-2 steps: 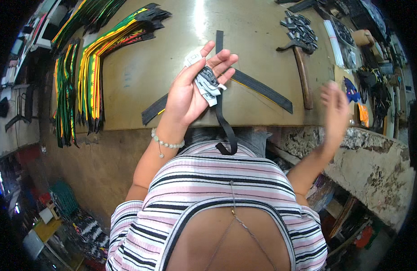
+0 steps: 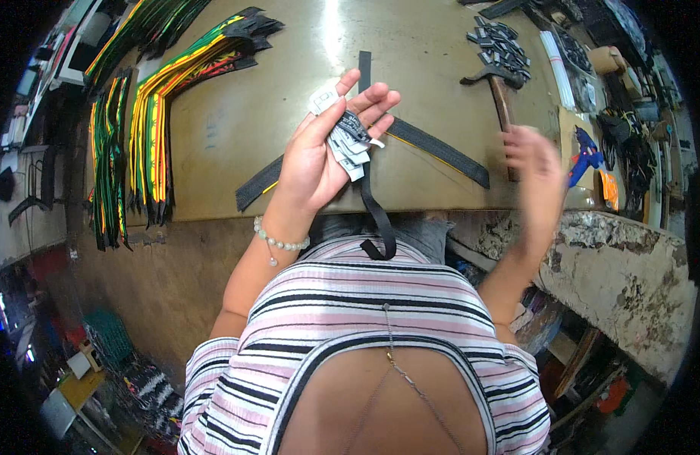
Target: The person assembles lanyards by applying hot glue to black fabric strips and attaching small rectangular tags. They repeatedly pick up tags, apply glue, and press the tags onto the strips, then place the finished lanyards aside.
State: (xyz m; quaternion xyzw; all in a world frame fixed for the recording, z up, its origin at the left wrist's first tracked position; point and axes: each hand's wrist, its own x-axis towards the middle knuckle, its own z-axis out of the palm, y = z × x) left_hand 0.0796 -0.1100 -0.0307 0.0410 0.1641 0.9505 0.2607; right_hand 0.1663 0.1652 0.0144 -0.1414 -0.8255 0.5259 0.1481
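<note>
My left hand (image 2: pixel 313 155) is raised palm up over the table's near side, thumb pressing down on a bunch of small white and black cloth labels (image 2: pixel 348 144). Behind that hand lies a dark strap (image 2: pixel 439 152) with a yellow edge, angled to both sides. A narrow black strap (image 2: pixel 378 220) hangs over the table edge toward my lap. My right hand (image 2: pixel 533 159), smeared by motion, is over the table's right part beside the wooden handle of a hammer (image 2: pixel 499 102); whether it holds anything cannot be made out.
Black-and-grey small pieces (image 2: pixel 498 47) are heaped beyond the hammer head. Bundles of green, yellow and red straps (image 2: pixel 149 136) lie at the left. To the right are a blue tool (image 2: pixel 586 157), an orange piece (image 2: pixel 609 189) and white sticks (image 2: pixel 557 68).
My right hand has swept left toward the hammer handle, leaving more of the blue tool in sight. My left hand keeps its place with the labels.
</note>
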